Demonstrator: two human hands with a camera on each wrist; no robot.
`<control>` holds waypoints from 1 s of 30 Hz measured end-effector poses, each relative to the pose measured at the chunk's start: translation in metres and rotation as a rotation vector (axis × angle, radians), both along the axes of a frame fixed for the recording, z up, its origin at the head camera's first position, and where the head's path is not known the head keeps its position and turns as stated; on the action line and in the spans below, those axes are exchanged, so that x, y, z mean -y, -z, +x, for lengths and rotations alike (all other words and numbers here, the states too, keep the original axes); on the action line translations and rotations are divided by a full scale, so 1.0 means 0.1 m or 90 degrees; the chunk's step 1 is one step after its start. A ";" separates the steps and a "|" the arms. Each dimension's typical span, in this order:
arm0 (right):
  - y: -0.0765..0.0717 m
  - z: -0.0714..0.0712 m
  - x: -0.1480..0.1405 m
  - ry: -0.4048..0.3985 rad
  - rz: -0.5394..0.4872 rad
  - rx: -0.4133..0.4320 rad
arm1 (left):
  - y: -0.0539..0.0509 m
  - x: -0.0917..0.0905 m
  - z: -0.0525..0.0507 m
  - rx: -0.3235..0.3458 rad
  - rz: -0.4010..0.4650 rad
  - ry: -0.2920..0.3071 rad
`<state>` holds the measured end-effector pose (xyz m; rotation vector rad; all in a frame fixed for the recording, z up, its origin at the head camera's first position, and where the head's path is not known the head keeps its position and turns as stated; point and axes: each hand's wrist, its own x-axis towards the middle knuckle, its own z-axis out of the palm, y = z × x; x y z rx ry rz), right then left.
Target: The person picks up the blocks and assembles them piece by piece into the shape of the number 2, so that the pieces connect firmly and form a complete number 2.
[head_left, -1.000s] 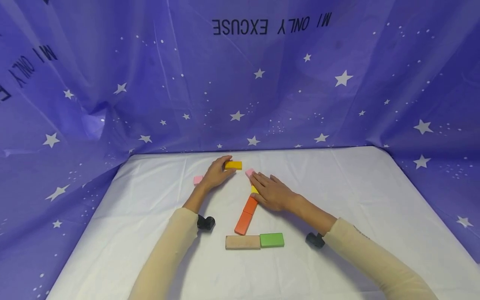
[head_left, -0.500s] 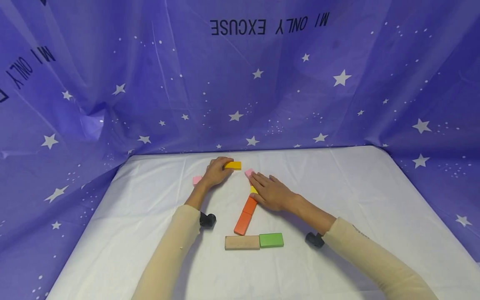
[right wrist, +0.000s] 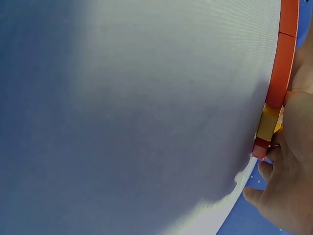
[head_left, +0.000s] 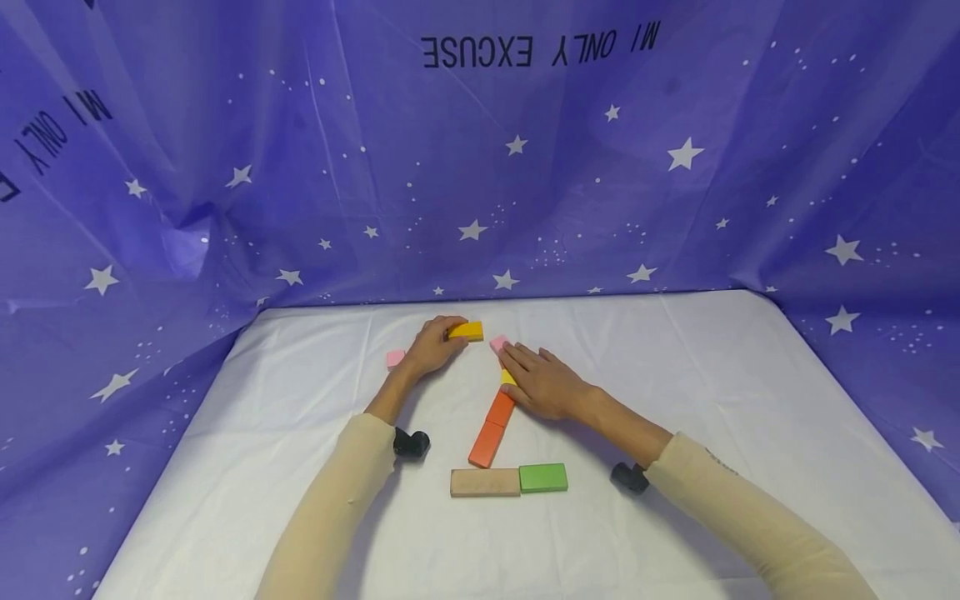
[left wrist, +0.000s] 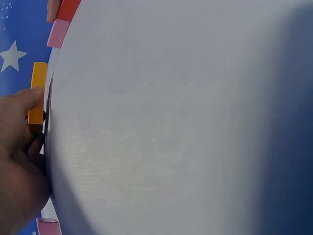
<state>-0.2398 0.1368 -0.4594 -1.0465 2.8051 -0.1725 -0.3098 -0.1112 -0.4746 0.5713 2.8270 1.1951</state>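
Near the back of the table my left hand (head_left: 431, 346) pinches a yellow-orange block (head_left: 472, 331) by its left end; the left wrist view shows the thumb on this block (left wrist: 39, 73). My right hand (head_left: 549, 385), fingers extended, rests over a yellow block (head_left: 507, 379) and touches a pink block (head_left: 498, 343). These join two red-orange blocks (head_left: 501, 407) in a slanting row. Part of the yellow block is hidden by the right hand, though the right wrist view shows the block's side (right wrist: 267, 125). Behind the left wrist sits another pink block (head_left: 395, 359).
Closer to the front, a plain wooden block (head_left: 484, 483) lies end to end with a green block (head_left: 543, 478). White cloth covers the table (head_left: 675, 533). A purple curtain (head_left: 570, 200) with stars hangs behind and at the sides.
The left fingers have closed in slightly on the yellow-orange block, which is turned a little. The right hand and the row of blocks stay where they were.
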 end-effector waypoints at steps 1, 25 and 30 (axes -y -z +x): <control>-0.01 0.00 0.00 0.000 0.001 -0.001 | 0.00 0.00 0.01 0.000 -0.001 0.003; 0.03 -0.02 0.00 0.000 0.013 -0.005 | 0.08 -0.04 0.06 -0.043 -0.009 0.022; 0.03 -0.02 0.00 0.001 0.011 -0.001 | 0.07 -0.04 0.07 -0.041 -0.019 0.020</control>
